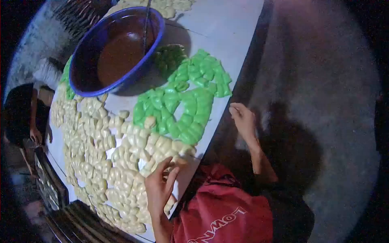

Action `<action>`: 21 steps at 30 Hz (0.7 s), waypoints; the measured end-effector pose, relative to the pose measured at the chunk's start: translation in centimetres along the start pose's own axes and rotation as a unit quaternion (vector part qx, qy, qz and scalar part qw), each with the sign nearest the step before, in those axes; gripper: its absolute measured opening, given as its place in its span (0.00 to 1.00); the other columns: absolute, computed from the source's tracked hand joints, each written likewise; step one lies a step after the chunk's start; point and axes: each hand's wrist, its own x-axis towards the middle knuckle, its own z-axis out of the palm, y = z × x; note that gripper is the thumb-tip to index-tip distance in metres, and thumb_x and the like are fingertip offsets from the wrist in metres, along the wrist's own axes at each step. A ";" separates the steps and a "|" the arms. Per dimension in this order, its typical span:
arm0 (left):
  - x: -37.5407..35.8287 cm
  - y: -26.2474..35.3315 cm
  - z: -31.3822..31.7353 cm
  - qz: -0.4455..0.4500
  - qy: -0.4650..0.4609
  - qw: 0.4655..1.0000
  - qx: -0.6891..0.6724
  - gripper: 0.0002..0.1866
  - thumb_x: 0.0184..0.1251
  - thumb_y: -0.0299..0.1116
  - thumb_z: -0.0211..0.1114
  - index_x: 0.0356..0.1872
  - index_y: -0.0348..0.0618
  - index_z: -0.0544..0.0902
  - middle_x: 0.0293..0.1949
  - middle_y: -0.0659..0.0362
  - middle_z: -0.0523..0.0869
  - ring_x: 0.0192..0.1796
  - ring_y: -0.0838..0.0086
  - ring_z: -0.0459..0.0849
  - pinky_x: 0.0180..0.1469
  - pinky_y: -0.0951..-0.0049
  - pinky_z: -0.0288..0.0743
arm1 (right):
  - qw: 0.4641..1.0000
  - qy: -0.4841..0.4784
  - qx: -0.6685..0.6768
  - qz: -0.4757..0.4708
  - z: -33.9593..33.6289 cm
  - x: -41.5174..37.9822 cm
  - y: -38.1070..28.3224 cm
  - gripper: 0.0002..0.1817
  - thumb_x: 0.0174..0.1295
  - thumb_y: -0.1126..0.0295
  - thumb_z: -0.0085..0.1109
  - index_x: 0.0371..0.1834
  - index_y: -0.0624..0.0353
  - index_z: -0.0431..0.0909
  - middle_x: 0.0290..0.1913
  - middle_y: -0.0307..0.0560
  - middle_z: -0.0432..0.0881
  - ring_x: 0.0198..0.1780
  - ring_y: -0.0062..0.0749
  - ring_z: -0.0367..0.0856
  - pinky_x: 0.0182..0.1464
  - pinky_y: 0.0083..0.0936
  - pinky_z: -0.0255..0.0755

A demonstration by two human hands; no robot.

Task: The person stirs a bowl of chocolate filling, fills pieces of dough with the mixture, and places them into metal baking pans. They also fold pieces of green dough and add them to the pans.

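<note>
My left hand (160, 184) is over the near edge of the white table, thumb and fingers apart in a loose curve. Its fingertips are right beside the cream-coloured dough pieces (133, 146), which lie packed in rows. My right hand (244, 120) hangs just off the table's edge, fingers drawn together toward the thumb, with nothing showing in it. Closest to it are the bright green dough pieces (197, 109), laid in a patch around a bare gap. One cream piece (150, 122) rests on top of the green ones.
A large blue basin (137, 69) with brown liquid and a thin stick in it stands on the white table (229, 30). Another person (24, 115) is at the far left, by dark wooden trays (50, 182). Bare floor (324, 101) stretches to the right.
</note>
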 end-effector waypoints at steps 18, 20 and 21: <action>15.9 7.3 8.1 0.153 -0.073 0.966 0.197 0.16 0.64 0.41 0.67 0.49 0.46 0.83 0.38 0.52 0.88 0.31 0.58 0.86 0.34 0.64 0.78 | 0.989 -0.124 0.083 -0.005 -0.1 9.1 3.7 0.09 0.52 0.71 0.62 0.34 0.60 0.75 0.35 0.46 0.80 0.39 0.36 0.80 0.42 0.31 0.72; 17.0 6.4 8.6 0.213 -0.029 0.960 0.181 0.16 0.63 0.38 0.69 0.50 0.45 0.83 0.38 0.52 0.88 0.28 0.63 0.86 0.32 0.67 0.77 | 0.973 -0.118 0.181 0.077 -0.8 9.1 5.1 0.11 0.53 0.71 0.62 0.39 0.61 0.76 0.36 0.42 0.80 0.40 0.26 0.79 0.43 0.25 0.72; 17.4 6.0 8.8 0.242 -0.006 0.955 0.173 0.16 0.62 0.36 0.69 0.50 0.45 0.83 0.39 0.53 0.88 0.27 0.65 0.86 0.31 0.68 0.77 | 0.978 -0.099 0.170 0.074 -0.8 9.1 4.3 0.12 0.53 0.72 0.62 0.40 0.61 0.76 0.36 0.43 0.80 0.39 0.29 0.79 0.44 0.26 0.72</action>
